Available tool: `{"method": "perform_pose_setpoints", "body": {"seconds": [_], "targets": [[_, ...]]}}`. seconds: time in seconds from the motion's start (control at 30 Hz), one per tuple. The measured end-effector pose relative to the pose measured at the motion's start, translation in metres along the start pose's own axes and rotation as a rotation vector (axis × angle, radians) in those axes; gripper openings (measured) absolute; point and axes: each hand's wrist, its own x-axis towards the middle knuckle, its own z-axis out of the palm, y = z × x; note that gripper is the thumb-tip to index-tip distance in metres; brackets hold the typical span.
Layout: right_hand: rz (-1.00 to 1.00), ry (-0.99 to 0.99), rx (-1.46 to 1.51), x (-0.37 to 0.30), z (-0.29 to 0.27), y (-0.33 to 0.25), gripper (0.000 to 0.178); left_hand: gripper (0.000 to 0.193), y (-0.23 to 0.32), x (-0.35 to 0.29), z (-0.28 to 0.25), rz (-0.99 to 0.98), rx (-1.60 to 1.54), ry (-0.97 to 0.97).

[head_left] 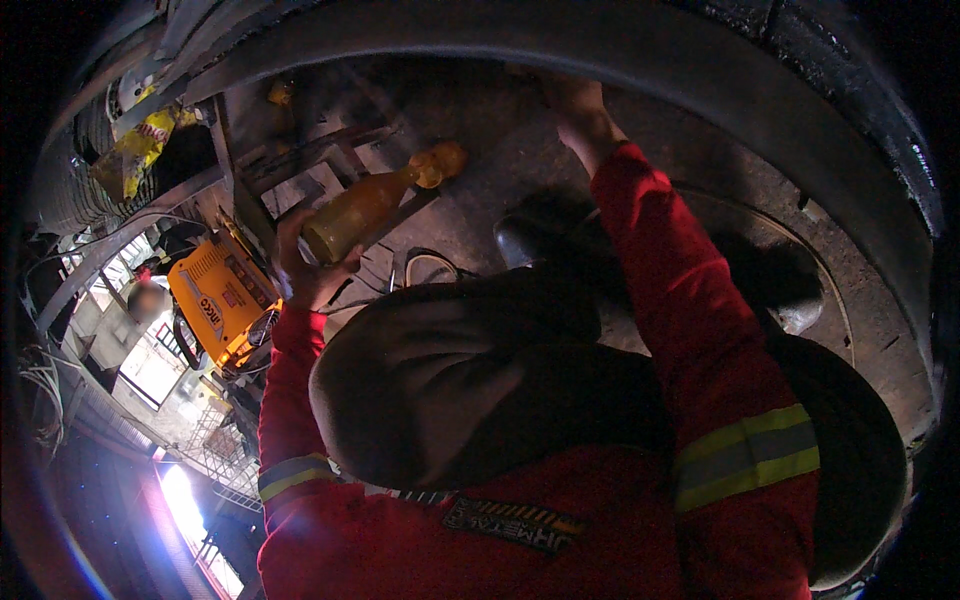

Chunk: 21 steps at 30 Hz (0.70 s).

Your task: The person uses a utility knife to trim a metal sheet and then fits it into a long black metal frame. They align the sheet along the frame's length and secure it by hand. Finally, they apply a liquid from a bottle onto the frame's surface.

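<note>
My left hand point(308, 268) is wrapped around the base end of a translucent yellow-orange bottle point(362, 212). The bottle lies tilted, its neck pointing away and to the right, with a lumpy yellow piece point(438, 164) at the neck that I cannot make out clearly. Farther off, my right hand point(578, 108) reaches up to the underside of a dark curved band point(440, 32). Its fingers are in shadow and partly hidden there, so what they touch does not show.
An orange boxy machine point(222, 298) with cables stands left of my left hand. Metal framing point(225, 150) and a yellow packet point(135, 155) are at the far left. A cable point(790, 232) curves over the floor by my dark shoe point(520, 240). Another person point(148, 300) is beyond the machine.
</note>
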Motion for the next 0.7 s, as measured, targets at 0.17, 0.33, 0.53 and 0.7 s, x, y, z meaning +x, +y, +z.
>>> {"method": "perform_pose_setpoints", "body": {"seconds": [0.17,0.33,0.53,0.7], "targets": [[-0.064,0.014,-0.033,-0.008,-0.002,-0.005,0.027,0.074,-0.002,0.001,0.004,0.042,-0.011,0.031],[0.098,-0.042,0.118,0.000,-0.002,-0.001,0.029,0.072,0.002,0.003,0.003,0.079,-0.027,0.034],[-0.049,0.004,-0.096,-0.002,-0.002,0.000,0.022,0.072,0.001,0.006,0.002,0.100,-0.018,0.031],[-0.019,-0.026,0.220,-0.001,-0.001,0.002,0.019,0.073,-0.004,0.004,0.004,0.103,-0.015,0.046]]}}
